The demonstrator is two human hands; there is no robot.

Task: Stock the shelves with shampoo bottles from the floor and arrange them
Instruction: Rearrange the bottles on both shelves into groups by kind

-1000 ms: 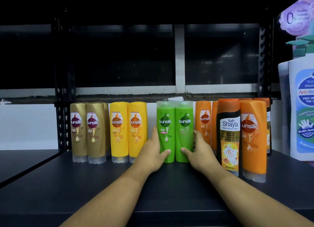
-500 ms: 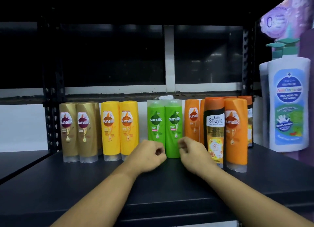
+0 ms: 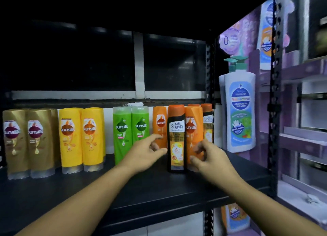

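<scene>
Pump bottles [image 3: 239, 112]: two, white with teal pump heads, upright, one just behind the other, right of the right hand [image 3: 210, 158] and farther back; blue and green label.
Purple panel [image 3: 235, 39]: printed card behind the pump bottles, above the right hand.
White bars [image 3: 138, 64]: a rail and an upright, far behind and above the left hand [image 3: 145, 156].
Low bottle [image 3: 235, 218]: orange-and-blue label, blurred, below the right hand.

A Safi Shayla bottle [image 3: 176, 138] is flanked on the black shelf [image 3: 123, 191] by the left hand [image 3: 146, 154] and the right hand [image 3: 208, 157], fingers loosely spread. Sunsilk bottles [image 3: 70, 136] are lined up alongside.
</scene>
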